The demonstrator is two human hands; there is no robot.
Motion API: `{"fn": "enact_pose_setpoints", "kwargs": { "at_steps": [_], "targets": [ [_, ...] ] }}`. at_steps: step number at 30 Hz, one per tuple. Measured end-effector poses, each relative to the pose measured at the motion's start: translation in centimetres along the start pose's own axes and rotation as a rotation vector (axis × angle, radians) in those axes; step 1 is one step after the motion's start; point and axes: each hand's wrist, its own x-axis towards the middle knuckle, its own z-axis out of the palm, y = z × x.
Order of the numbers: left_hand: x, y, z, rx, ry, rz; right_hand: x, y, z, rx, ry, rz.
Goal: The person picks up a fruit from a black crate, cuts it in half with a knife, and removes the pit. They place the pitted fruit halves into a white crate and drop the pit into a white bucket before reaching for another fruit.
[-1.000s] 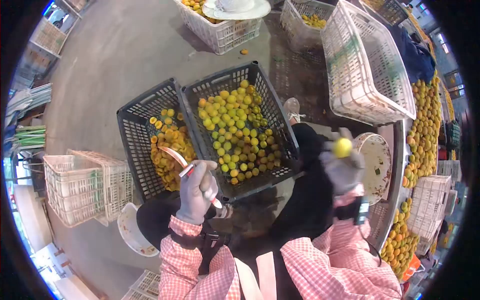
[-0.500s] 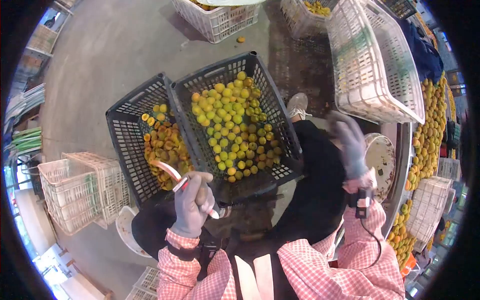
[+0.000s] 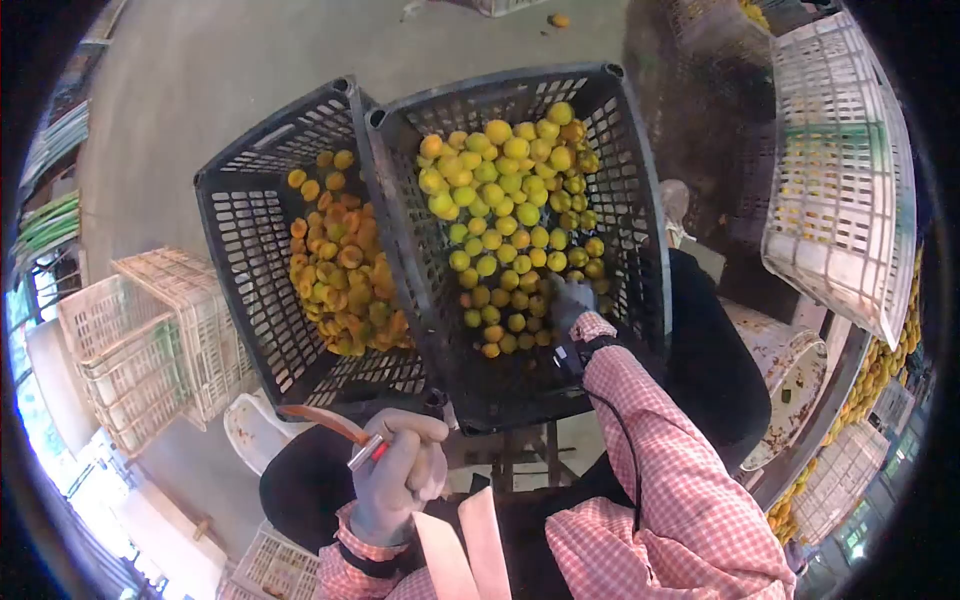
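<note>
You are clenching the curved knife in your gloved left hand, its silver-and-red collar showing beside your fingers and its blade pointing out to the left, close to the near end of the left black crate. Your gloved right hand is reaching down into the right black crate, its fingers lying among the yellow-green whole fruits at the side nearer your right leg; whether it is grasping one or is open, you cannot tell, since the fingertips are hidden. The whole fruits are lying in a broad heap in that crate, some of them darker toward the near right side. The orange-yellow cut fruits are filling much of the left black crate, and the two black crates are standing side by side on the floor in front of you. A white tub with brownish specks is standing beyond your right leg, and a large white crate is standing farther to the right. To the left, pale crates are standing close together, and a single orange fruit is lying on the floor beyond the black crates.
</note>
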Motion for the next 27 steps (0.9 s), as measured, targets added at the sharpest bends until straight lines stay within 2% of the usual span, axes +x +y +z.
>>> {"fn": "enact_pose_setpoints", "kwargs": {
  "at_steps": [1,3,5,6,9,11,12,14,15,17,18,19,21,23,25,27],
  "targets": [
    [0.1,-0.1,0.2,0.001,0.018,-0.005,0.8,0.4,0.7,-0.021,0.078,-0.024],
    [0.3,0.1,0.4,-0.002,0.037,-0.010,1.1,0.6,-1.0,0.007,0.007,-0.066],
    [0.5,0.3,0.4,0.083,0.035,-0.016,0.0,-0.1,-5.0,0.525,-0.076,-0.079],
    [0.6,0.1,0.1,0.022,0.005,-0.012,-0.8,-1.6,-8.5,0.486,-0.216,0.024],
    [0.8,0.4,0.0,0.191,0.069,-0.079,0.0,-2.7,-12.0,0.571,-0.218,-0.065],
    [1.2,0.1,0.5,0.276,0.055,-0.061,3.4,-3.7,-10.5,0.122,0.204,-0.133],
    [1.2,-0.2,0.5,0.265,0.047,-0.062,5.1,-4.1,-10.0,0.124,0.197,-0.132],
    [1.2,-0.4,0.4,0.260,0.040,-0.062,7.6,-4.9,-8.9,0.191,0.430,-0.266],
    [1.2,-0.4,0.5,0.238,0.032,-0.058,8.0,-5.1,-8.3,0.197,0.433,-0.269],
    [1.1,-0.1,0.4,0.217,0.028,-0.050,8.7,-5.7,-6.8,-0.148,0.271,-0.140],
    [1.1,0.0,0.3,0.233,0.031,-0.057,9.8,-5.6,-6.0,0.068,0.147,0.058],
    [1.1,0.1,0.3,0.247,0.033,-0.063,9.9,-4.0,-5.4,0.063,0.150,0.053],
    [1.2,0.5,0.6,0.254,0.019,-0.055,7.1,-2.9,-8.0,0.117,-0.191,-0.155],
    [1.1,0.4,0.5,0.264,0.005,-0.058,5.1,-3.3,-10.2,0.153,-0.361,-0.221],
    [0.9,-0.1,0.1,0.228,-0.070,-0.028,3.9,-2.2,-8.6,0.435,-0.279,-0.090],
    [0.8,-0.3,0.2,0.208,-0.068,-0.026,3.1,-2.7,-10.2,0.346,-0.322,-0.059]
  ]
}}
